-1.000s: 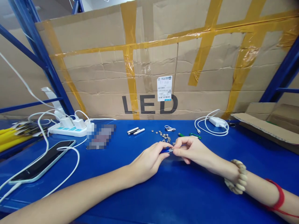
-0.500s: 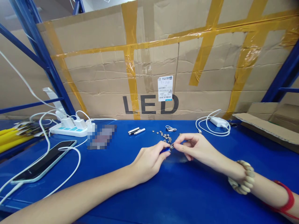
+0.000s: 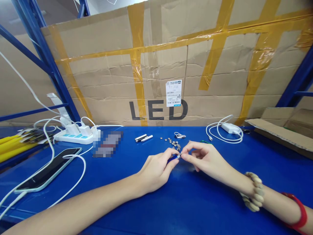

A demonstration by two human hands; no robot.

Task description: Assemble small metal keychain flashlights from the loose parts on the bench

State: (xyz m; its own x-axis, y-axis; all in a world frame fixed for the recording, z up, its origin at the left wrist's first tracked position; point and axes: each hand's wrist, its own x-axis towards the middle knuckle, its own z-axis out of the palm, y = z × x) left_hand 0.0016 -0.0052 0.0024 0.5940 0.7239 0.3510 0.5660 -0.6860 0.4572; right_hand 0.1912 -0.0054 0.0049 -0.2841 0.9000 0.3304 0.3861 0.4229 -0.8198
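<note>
Two grips of ours close on one small blue tube [image 3: 174, 158], low over the middle of the blue counter [image 3: 195, 202].
Behind it, taped cardboard [image 3: 220, 81] reads "LED" in black, its white barcode label [image 3: 173, 93] too small to read; our left hand [image 3: 156, 171] pinches the tube's body, our right hand [image 3: 207, 160] pinches its silver tip, and round metal cells [image 3: 172, 142] lie scattered just beyond.

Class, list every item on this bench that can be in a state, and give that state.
Left hand: pinched shut on blue tube.
Right hand: pinching the tube's silver end.
Phone: flat, screen dark.
Power strip: chargers plugged in.
Cardboard box: flaps open.
Button cells: loose, scattered.
Silver cylinders: lying side by side.
</note>
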